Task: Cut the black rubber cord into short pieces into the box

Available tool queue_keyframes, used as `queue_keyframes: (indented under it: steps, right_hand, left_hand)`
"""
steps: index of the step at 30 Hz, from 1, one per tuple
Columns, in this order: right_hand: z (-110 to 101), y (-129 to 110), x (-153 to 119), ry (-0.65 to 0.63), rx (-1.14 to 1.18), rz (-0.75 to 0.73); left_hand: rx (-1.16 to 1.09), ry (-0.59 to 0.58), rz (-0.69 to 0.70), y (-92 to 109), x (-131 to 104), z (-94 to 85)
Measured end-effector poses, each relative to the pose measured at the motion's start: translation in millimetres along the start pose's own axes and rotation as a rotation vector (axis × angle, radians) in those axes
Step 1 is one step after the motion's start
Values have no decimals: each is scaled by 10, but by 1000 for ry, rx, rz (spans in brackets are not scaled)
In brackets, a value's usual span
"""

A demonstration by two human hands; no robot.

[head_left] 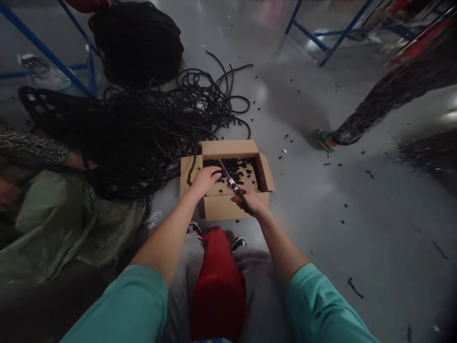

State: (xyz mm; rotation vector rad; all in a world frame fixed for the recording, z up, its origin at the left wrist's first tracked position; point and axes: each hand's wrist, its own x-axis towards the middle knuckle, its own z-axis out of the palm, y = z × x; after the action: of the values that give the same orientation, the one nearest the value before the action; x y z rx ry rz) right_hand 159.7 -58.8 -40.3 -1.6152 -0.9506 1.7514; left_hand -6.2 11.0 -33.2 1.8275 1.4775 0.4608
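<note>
An open cardboard box (232, 208) sits on the floor in front of me, with many small black pieces (233, 166) inside. Over its left side, my left hand (206, 180) is closed on a black cord (192, 171), which trails over the left flap. My right hand (250, 200) grips black-handled scissors (235, 187) above the box's front right part. The blades point up and left, close to my left fingertips. Whether the blades touch the cord cannot be made out.
A big tangle of black cord (143, 124) lies left of the box, below a large black bundle (137, 45). Green sheeting (64, 228) is at the left, beside another person's arm. A person's leg (378, 105) stands at the right. Blue metal frames (310, 35) are behind.
</note>
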Motion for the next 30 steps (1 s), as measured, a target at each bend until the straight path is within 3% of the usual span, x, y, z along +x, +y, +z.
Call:
queue_keyframes:
  steps: [5, 8, 13, 21, 30]
  right_hand:
    - [-45, 51, 46, 6, 54, -85]
    - [-67, 27, 37, -52, 78, -137]
    - [-74, -41, -7, -131, -5, -107]
    - [-44, -50, -17, -122, -44, -84]
    - [-20, -92, -56, -80, -84, -40]
  left_hand:
    - [-255, 104, -41, -53, 35, 57]
    - [-473, 178, -142, -51, 29, 69]
    - [-710, 150, -238, 32, -10, 23]
    - [-709, 34, -232, 44, -17, 128]
    - [-674, 35, -235, 75, -34, 136]
